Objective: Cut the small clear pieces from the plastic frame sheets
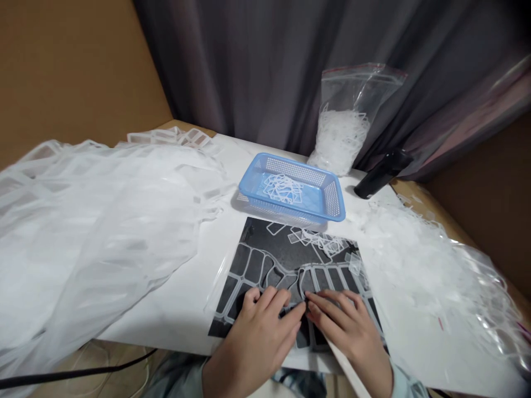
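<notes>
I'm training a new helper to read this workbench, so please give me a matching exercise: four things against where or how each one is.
Things:
1 Blue plastic basket
2 Resealable plastic bag
3 Black sheet
4 Right hand

Places and states:
A Fingers on a translucent plastic lattice
B Lying under the left hand
C Holding loose translucent frames
D Standing before a grey curtain

Pairs: 1-C, 2-D, 3-B, 4-A

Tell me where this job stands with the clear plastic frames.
Done, it looks like: a zip bag full of small clear squares, with more in a blue basket. In hand: the left hand and right hand press a clear strip on a black mat. Left: a big heap of joined frames.
</notes>
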The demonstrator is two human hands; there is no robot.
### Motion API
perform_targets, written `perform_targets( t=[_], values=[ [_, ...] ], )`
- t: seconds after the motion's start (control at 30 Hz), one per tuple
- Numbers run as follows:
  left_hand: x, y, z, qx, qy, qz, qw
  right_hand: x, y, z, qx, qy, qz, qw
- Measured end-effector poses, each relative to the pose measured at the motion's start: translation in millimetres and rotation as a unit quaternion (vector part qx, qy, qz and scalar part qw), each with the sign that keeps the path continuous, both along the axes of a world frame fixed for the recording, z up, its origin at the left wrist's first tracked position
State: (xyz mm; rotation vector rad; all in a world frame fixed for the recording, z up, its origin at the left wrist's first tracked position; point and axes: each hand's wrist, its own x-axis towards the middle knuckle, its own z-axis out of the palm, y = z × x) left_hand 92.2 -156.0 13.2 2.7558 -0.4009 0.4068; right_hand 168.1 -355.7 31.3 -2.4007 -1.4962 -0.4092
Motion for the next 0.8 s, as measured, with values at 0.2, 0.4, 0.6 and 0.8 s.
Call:
perform_targets(
  t=[0.2, 0.4, 0.6, 0.8],
  values=[
    [-0.9, -0.4, -0.1, -0.003, 0.012, -0.008, 1.0, 1.1, 2.3, -3.9, 0.042, 0.011, -0.041, 0.998],
    [-0.4, 0.0, 0.8, 0.011, 0.017, -0.009, 1.0, 44.6, -20.3, 21.1, 0.056, -0.079, -0.094, 0.991],
    [-1.4, 0.6, 3.2, 0.008, 0.036, -0.008, 0.999, 64.9, -26.9, 42.4, 0.171, -0.125, -0.242, 0.947],
    [7.1, 5.1, 5.3, -0.019, 0.041, 0.02, 0.999, 73.6, -20.5, 52.7, 0.251, -0.146, -0.271, 0.918]
  ],
)
